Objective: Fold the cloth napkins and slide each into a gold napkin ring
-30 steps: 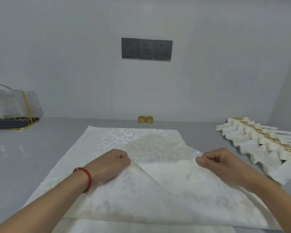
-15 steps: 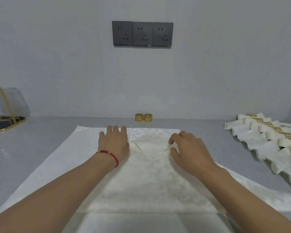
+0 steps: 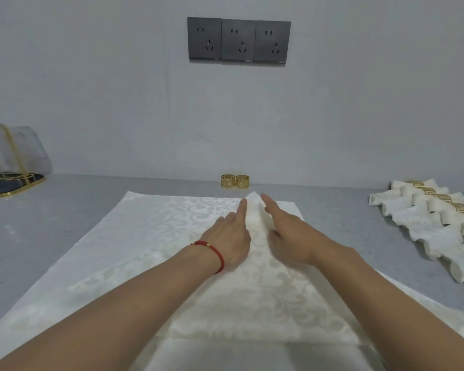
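Left hand point(image 3: 229, 238) lies flat on the napkin point(image 3: 150, 236), palm down, fingers straight and relaxed, index finger stretched toward the far folded point; thin red cord bracelet point(image 3: 214, 251) with a small gold bead at the wrist.

Far left on the desk point(image 3: 65, 204): dark oval tray point(image 3: 14, 183) with a thin gold rim, gold wire frame rising from it, pale translucent cover over the frame; contents blurred.

Napkin: large, cream-white damask, matte ground with slightly glossy woven scroll pattern. It is spread flat across the grey, smooth desk, near edge running out of view below. Its near corner is folded up over the middle, making a long triangle whose tip reaches the far edge, between the two hands.

Two gold napkin rings point(image 3: 235, 181) stand side by side, touching, at the foot of the wall just beyond the tip; short metal bands with cut-out key pattern.

Above them on the pale wall: three dark grey socket plates point(image 3: 239, 40) in a row, square, matte.

Right hand point(image 3: 287, 231) also flat on the fold, fingers extended and slightly spread, pressing the cloth, gripping nothing.

Far right: row of finished napkins point(image 3: 423, 223), same white cloth, rolled to soft tubes, overlapping one another, each banded by a gold ring.
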A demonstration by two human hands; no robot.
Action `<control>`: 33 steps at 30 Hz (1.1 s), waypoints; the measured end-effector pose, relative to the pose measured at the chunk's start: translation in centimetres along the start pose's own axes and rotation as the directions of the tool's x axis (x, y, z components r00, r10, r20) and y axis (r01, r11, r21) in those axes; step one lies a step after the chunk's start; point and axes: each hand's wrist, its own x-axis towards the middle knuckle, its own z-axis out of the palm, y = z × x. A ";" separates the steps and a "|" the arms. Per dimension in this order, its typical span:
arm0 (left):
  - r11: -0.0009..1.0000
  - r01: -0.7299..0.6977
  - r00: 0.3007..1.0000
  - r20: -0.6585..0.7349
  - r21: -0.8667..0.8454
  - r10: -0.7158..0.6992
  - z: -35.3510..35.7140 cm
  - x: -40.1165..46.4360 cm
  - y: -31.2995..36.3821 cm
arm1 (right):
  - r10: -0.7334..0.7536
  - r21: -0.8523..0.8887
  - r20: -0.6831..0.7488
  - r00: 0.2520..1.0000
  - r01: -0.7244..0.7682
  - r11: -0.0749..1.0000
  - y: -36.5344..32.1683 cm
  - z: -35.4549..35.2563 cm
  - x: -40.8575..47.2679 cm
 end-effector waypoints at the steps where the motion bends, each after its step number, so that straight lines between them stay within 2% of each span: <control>1: 1.000 -0.005 1.000 0.011 0.020 0.005 0.3 0.4 -0.1 | 0.000 -0.039 0.014 1.000 0.000 0.999 0.1 0.4 0.2; 4: 0.987 -0.065 0.995 0.079 0.144 0.054 1.3 1.2 -0.4 | -0.003 -0.123 0.057 0.998 0.010 0.992 0.9 1.4 0.4; 7: 0.979 -0.080 0.993 0.099 0.187 0.062 1.8 1.4 -0.6 | -0.014 -0.140 0.053 0.998 0.021 0.990 1.4 1.6 0.7; 14: 0.982 -0.081 0.991 0.121 0.171 0.061 1.9 2.5 -0.8 | -0.034 -0.213 0.056 0.998 0.046 0.976 1.6 1.6 1.4; 19: 0.991 -0.061 0.998 0.042 0.120 0.056 1.3 4.1 -0.1 | -0.052 -0.256 0.009 0.999 0.053 0.965 1.8 1.9 1.7; 24: 0.990 -0.032 0.999 0.041 0.139 0.027 2.3 6.1 0.0 | -0.054 -0.276 0.015 0.998 0.056 0.960 1.7 1.8 1.9; 27: 0.986 -0.040 0.999 0.024 0.161 0.037 3.1 6.3 -0.5 | -0.033 -0.258 -0.090 0.995 0.009 0.966 1.9 1.1 2.6; 33: 0.985 -0.055 0.998 0.046 0.165 0.048 3.5 6.3 -0.9 | 0.078 -0.105 -0.297 0.952 -0.114 0.988 2.8 0.8 6.4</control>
